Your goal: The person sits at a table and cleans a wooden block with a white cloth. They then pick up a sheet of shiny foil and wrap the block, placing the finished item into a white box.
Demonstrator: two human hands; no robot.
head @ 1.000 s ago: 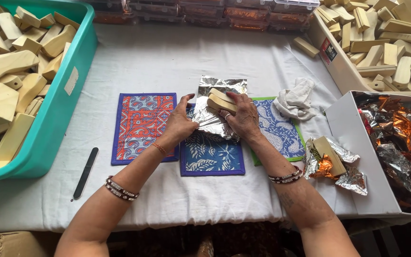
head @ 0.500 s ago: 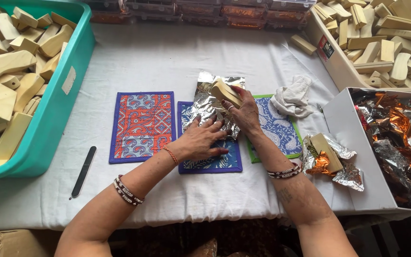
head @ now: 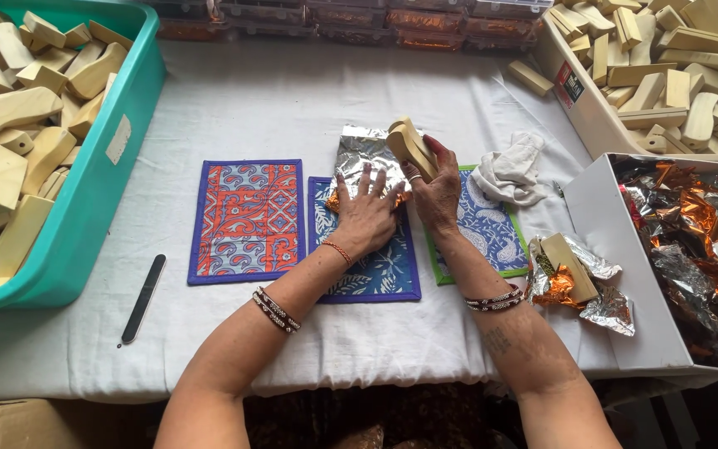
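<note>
- Right hand [head: 435,193] pinches a pale wooden block [head: 410,146] between thumb and fingers, lifted clear of the table, just above the far edge of the foil sheet [head: 366,158].
- Block's long axis runs tilted, from upper left down toward the right hand's palm; narrow face turned to the camera.
- Left hand [head: 365,214] lies flat, fingers spread, pressing on the near part of the foil; it grips nothing.
- Foil sits on the middle blue leaf-print mat [head: 376,270], silver side up, an orange edge peeking out by the left fingers.
- Key relation: block is up and slightly right of the foil's centre, just beyond the left fingertips; the right hand is the nearer one and already holds it.
- Versus one second ago: both hands were then up around block and foil together; the left hand has since dropped to the mat and flattened on the foil, and the block stays in the right hand, a little higher.
- Around: red-and-blue patterned mat [head: 247,219] to the left, green-edged mat [head: 488,229] under the right wrist, white cloth [head: 513,170] beyond it.
- Teal bin [head: 97,195] of wooden blocks at left, black nail file [head: 142,298] near it, a half-wrapped block [head: 568,266] on crumpled foil at right.
</note>
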